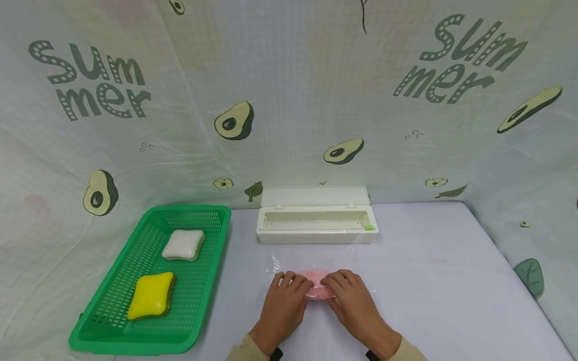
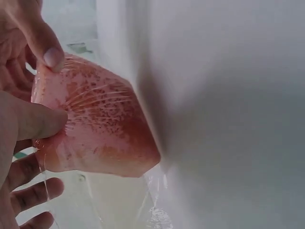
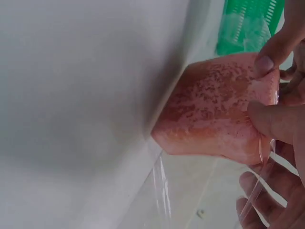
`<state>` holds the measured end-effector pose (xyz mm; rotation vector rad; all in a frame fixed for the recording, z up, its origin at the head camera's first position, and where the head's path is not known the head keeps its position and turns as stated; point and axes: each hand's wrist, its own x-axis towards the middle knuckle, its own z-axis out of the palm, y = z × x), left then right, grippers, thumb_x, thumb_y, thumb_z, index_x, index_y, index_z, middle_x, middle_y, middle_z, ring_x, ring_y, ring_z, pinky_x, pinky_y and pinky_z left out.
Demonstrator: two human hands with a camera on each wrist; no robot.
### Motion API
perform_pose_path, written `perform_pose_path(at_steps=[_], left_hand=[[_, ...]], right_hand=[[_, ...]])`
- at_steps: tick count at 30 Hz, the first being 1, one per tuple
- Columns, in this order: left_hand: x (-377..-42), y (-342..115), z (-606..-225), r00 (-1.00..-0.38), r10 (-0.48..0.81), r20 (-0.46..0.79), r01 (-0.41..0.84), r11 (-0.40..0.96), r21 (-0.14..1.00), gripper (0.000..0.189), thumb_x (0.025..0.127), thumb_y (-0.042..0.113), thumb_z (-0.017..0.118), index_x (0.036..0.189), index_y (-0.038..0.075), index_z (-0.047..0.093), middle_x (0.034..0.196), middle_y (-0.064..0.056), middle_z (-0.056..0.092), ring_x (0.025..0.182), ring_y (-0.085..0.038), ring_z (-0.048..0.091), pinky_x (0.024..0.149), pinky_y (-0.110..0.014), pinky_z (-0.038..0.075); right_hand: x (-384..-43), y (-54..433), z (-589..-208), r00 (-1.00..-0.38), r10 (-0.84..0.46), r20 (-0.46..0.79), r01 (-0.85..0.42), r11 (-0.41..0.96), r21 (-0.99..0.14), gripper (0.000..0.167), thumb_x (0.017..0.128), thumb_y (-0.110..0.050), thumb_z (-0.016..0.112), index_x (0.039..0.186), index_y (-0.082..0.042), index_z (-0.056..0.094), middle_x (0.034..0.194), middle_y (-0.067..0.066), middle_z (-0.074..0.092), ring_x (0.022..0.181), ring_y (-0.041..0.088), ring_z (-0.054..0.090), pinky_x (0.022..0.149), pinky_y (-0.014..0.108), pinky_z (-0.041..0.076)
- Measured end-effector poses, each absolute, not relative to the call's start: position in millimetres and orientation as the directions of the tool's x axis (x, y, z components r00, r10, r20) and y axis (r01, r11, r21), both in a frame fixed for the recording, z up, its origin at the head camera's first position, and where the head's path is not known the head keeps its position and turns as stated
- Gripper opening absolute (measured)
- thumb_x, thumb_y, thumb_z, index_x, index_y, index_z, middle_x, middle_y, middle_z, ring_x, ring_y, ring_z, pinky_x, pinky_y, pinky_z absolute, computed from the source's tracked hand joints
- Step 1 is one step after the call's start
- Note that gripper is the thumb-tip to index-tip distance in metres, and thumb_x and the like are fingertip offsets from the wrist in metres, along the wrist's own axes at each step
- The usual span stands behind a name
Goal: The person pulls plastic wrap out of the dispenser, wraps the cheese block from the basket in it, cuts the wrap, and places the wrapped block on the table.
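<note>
A pink sponge (image 1: 319,293) lies between both hands near the front of the table, with clear plastic film (image 3: 162,186) around it. In the left wrist view, the film is pulled into creases across the sponge's mottled face (image 2: 105,114). My left hand (image 1: 284,303) grips the sponge's left part, thumb pressed on the near face and fingers over the top. On the right part, my right hand (image 1: 356,303) holds it the same way, its thumb close to the left one. Loose film trails from the sponge's side in both wrist views.
A long white cling film box (image 1: 316,236) with its lid raised stands at the back, a green slider (image 1: 369,227) at its right end. To the left, a green basket (image 1: 217,260) holds a white sponge (image 1: 183,244) and a yellow sponge (image 1: 151,296). A printed curtain (image 1: 289,75) hangs behind.
</note>
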<state>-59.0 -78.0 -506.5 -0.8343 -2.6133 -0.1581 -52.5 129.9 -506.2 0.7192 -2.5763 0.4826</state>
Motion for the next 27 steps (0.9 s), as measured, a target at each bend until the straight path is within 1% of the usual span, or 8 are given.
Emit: perform_pose_path(at_steps=[3, 6, 10, 14, 16, 19, 23, 27], left_hand=[[-63, -76, -503, -0.766, 0.523, 0.373, 0.564, 0.825, 0.001, 0.034, 0.083, 0.022, 0.09, 0.112, 0.022, 0.073, 0.107, 0.006, 0.071, 0.102, -0.017, 0.062, 0.094, -0.04, 0.052], [-68, -73, -502, -0.774, 0.517, 0.366, 0.542, 0.839, -0.04, 0.037, 0.083, 0.023, 0.09, 0.115, 0.021, 0.072, 0.113, 0.004, 0.068, 0.106, -0.018, 0.061, 0.095, -0.04, 0.051], [-74, -69, -502, -0.752, 0.527, 0.396, 0.515, 0.845, -0.146, 0.047, 0.081, 0.021, 0.09, 0.123, 0.02, 0.069, 0.121, 0.003, 0.064, 0.109, -0.018, 0.059, 0.095, -0.037, 0.05], [-80, -65, -504, -0.721, 0.546, 0.427, 0.505, 0.836, -0.217, 0.052, 0.078, 0.015, 0.092, 0.122, 0.02, 0.064, 0.117, 0.003, 0.062, 0.106, -0.017, 0.057, 0.094, -0.035, 0.048], [-84, -64, -505, -0.715, 0.547, 0.435, 0.501, 0.835, -0.228, 0.051, 0.078, 0.014, 0.092, 0.119, 0.02, 0.063, 0.115, 0.004, 0.062, 0.104, -0.016, 0.056, 0.094, -0.034, 0.048], [-91, -63, -508, -0.718, 0.536, 0.444, 0.485, 0.843, -0.234, 0.049, 0.079, 0.014, 0.092, 0.118, 0.02, 0.064, 0.115, 0.004, 0.063, 0.104, -0.016, 0.057, 0.094, -0.034, 0.049], [-100, -63, -510, -0.727, 0.515, 0.454, 0.458, 0.856, -0.239, 0.048, 0.078, 0.015, 0.092, 0.12, 0.019, 0.067, 0.116, 0.004, 0.066, 0.104, -0.017, 0.058, 0.094, -0.034, 0.049], [-107, -63, -512, -0.739, 0.503, 0.448, 0.453, 0.863, -0.221, 0.044, 0.081, 0.02, 0.09, 0.121, 0.018, 0.07, 0.117, 0.005, 0.067, 0.106, -0.018, 0.059, 0.095, -0.036, 0.049]], right_hand=[[-60, 131, -506, -0.771, -0.416, 0.483, -0.563, 0.8, -0.209, 0.047, 0.069, -0.004, 0.097, 0.108, -0.016, 0.073, 0.105, -0.005, 0.071, 0.108, 0.021, 0.061, 0.092, 0.042, 0.052], [-68, 131, -504, -0.778, -0.42, 0.467, -0.566, 0.791, -0.232, 0.044, 0.072, 0.0, 0.094, 0.109, -0.014, 0.075, 0.103, -0.004, 0.073, 0.108, 0.022, 0.062, 0.093, 0.044, 0.052], [-78, 130, -498, -0.803, -0.413, 0.43, -0.554, 0.783, -0.282, 0.039, 0.077, 0.003, 0.09, 0.11, -0.011, 0.076, 0.103, -0.001, 0.075, 0.11, 0.023, 0.062, 0.096, 0.047, 0.051], [-88, 128, -493, -0.817, -0.412, 0.403, -0.547, 0.775, -0.316, 0.036, 0.082, 0.005, 0.086, 0.114, -0.008, 0.075, 0.105, 0.002, 0.076, 0.111, 0.027, 0.063, 0.098, 0.05, 0.05], [-93, 126, -491, -0.818, -0.418, 0.395, -0.546, 0.78, -0.306, 0.036, 0.083, 0.005, 0.085, 0.115, -0.006, 0.074, 0.106, 0.004, 0.074, 0.111, 0.029, 0.062, 0.099, 0.051, 0.049], [-99, 123, -491, -0.81, -0.426, 0.403, -0.546, 0.8, -0.251, 0.038, 0.082, 0.004, 0.087, 0.117, -0.004, 0.073, 0.114, 0.01, 0.071, 0.114, 0.033, 0.061, 0.1, 0.052, 0.049], [-104, 119, -492, -0.785, -0.436, 0.44, -0.555, 0.81, -0.188, 0.049, 0.079, 0.002, 0.089, 0.123, -0.004, 0.07, 0.125, 0.016, 0.065, 0.12, 0.038, 0.06, 0.099, 0.053, 0.05], [-106, 115, -496, -0.76, -0.45, 0.469, -0.573, 0.804, -0.157, 0.056, 0.076, 0.003, 0.09, 0.127, -0.006, 0.068, 0.124, 0.014, 0.064, 0.119, 0.035, 0.061, 0.099, 0.052, 0.051]])
